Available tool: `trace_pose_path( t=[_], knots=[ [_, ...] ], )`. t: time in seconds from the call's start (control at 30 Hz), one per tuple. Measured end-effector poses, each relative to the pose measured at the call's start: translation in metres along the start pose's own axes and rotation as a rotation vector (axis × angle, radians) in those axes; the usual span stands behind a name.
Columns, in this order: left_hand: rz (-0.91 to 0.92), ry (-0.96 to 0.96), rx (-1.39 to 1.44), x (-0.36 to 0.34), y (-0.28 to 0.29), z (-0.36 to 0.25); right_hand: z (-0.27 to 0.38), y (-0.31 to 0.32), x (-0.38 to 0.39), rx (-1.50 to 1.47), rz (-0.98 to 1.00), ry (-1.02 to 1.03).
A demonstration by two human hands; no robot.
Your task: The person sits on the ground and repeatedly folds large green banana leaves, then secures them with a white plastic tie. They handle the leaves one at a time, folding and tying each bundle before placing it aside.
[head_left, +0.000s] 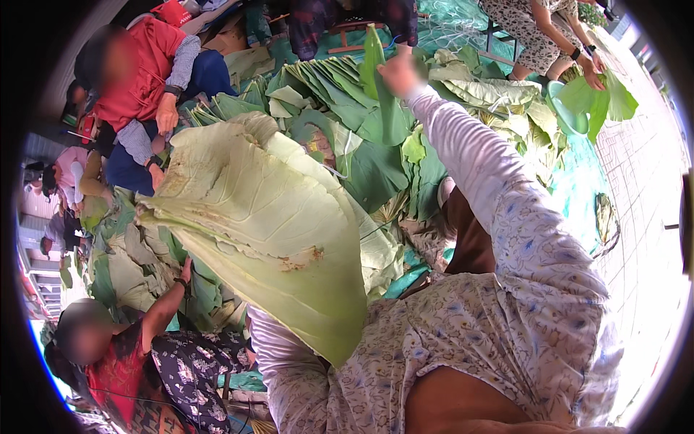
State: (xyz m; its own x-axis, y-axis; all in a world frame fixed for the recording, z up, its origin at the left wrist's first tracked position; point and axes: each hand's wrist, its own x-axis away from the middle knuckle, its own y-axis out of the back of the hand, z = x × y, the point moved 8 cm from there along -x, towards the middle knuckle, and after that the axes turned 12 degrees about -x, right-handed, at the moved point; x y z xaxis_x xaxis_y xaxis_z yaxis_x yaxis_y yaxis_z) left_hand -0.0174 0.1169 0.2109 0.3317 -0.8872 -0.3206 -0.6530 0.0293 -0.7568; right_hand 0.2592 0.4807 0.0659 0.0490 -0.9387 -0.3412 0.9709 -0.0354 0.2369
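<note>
A large, pale green folded lotus leaf (pixel 282 224) with brown blotches spreads across the middle, over my left forearm. My left hand is hidden behind this leaf, so its fingers do not show. At the far side, my right hand (pixel 402 72) reaches out with its arm stretched. Its fingers close on the edge of a darker green leaf (pixel 372 69) that stands upright above the pile. Beneath that hand lies a heap of folded green leaves (pixel 318 90), fanned out in layers.
A person in a red jacket (pixel 141 79) sits far left; another in dark red (pixel 116 376) reaches toward leaves near left. At the far right a person holds a green leaf (pixel 603 101) by a green basin (pixel 570 108). Green netting (pixel 578 173) borders pale paving (pixel 640 181).
</note>
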Motion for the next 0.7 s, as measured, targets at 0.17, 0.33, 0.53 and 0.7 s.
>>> trace_pose_path(
  t=[0.17, 0.33, 0.53, 0.7],
  knots=[
    [0.091, -0.073, 0.126, 0.001, -0.01, 0.042, 0.212, 0.0, 0.085, -0.223, -0.006, 0.149],
    [0.164, -0.188, 0.29, 0.005, -0.007, 0.072, 0.308, -0.041, 0.208, -0.169, 0.355, 0.663],
    [0.281, -0.408, 0.587, 0.004, -0.013, 0.1, 0.252, -0.093, 0.253, -0.554, 0.771, 0.344],
    [0.338, -0.665, 0.938, 0.013, 0.001, 0.11, 0.275, -0.09, 0.244, -0.729, 0.784, 0.433]
  ],
)
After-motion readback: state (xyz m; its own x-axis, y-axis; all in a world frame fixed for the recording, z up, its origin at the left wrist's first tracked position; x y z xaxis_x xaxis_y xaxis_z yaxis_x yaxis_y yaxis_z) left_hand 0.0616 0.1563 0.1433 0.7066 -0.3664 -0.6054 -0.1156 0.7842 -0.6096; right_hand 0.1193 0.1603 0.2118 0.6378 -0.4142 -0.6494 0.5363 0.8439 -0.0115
